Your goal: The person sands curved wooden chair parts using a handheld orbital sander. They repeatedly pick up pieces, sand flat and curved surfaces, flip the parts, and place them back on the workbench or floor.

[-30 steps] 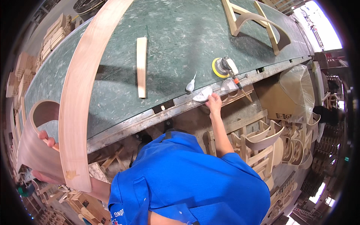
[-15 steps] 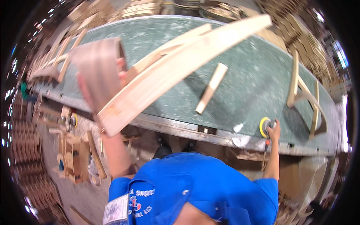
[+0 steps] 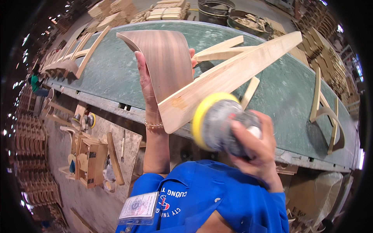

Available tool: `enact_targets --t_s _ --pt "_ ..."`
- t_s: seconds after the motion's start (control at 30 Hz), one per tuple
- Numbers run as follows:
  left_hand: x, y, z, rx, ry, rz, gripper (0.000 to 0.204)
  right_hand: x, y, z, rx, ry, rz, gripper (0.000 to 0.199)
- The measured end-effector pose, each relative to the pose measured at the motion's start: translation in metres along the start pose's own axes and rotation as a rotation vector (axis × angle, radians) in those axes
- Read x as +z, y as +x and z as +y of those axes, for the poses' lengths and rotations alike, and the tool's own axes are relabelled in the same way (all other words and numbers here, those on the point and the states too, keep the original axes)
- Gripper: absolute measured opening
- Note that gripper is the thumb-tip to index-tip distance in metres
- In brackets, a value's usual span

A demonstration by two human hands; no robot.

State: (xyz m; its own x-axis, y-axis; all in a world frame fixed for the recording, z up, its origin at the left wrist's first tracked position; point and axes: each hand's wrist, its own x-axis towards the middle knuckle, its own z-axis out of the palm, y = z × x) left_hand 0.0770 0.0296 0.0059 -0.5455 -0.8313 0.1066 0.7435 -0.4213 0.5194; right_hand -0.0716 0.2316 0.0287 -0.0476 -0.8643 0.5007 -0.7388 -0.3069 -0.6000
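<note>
My left hand (image 3: 144, 77) grips the curved, dark-veneered panel (image 3: 171, 58) of a wooden frame, thumb and fingers on opposite edges. Joined to that panel, a long pale wooden leg (image 3: 233, 73) slants up toward the far right, with more pale bars (image 3: 223, 50) behind it. My right hand (image 3: 258, 143) is wrapped round an orbital sander (image 3: 229, 128) with a grey body and yellow pad. The sander is raised in front of my body, its pad close to the leg's near end; whether they touch I cannot tell.
A long green-topped workbench (image 3: 116, 70) runs across in front of me. Similar frames stand on its left end (image 3: 83, 58) and right end (image 3: 328, 112). Stacked wooden parts (image 3: 167, 9) and round bins (image 3: 248, 25) lie beyond. A wooden box (image 3: 91, 159) sits at lower left; another person (image 3: 37, 83) is far left.
My right hand has lifted the sander off the bench's right side and brought it left to the frame. My left hand has shifted the frame rightward, and its veneered panel has turned.
</note>
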Motion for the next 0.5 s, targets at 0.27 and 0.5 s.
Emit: enact_targets --t_s 0.27,0.5 --pt "-0.006 0.006 0.004 -0.02 0.038 -0.031 0.087 0.042 0.027 -0.041 -0.007 -0.003 -0.072 0.075" --pt "-0.014 0.014 0.011 -0.08 -0.046 -0.123 0.086 0.041 0.033 -0.042 0.099 -0.095 -0.071 0.072"
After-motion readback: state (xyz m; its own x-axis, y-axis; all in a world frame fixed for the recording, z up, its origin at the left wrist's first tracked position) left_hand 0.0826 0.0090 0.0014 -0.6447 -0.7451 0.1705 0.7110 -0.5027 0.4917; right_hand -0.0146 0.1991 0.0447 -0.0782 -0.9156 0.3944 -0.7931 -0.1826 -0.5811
